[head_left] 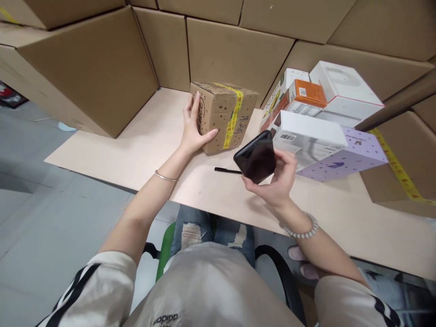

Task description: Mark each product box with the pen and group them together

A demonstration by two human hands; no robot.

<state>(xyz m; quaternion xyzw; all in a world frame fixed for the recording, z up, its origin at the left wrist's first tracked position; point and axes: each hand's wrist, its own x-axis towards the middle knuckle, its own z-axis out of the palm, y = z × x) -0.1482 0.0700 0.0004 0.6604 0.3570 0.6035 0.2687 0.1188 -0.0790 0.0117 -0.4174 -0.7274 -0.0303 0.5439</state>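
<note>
My left hand (195,125) grips a small brown cardboard box (220,111) by its left side, thumb across the front face. Yellow tape runs over that box, and dark handwriting marks its front. In my right hand (281,177) is a black smartphone (257,158), held tilted by its edges with the dark face turned towards me. A black pen (226,170) lies on the table just left of the phone, its right end hidden behind the phone and fingers.
A white box (308,131), a purple box (340,154), an orange box (308,93) and a larger white box (345,93) stand grouped at right on the pale table (119,154). Large cartons (235,50) wall the back. A taped carton (402,159) sits far right.
</note>
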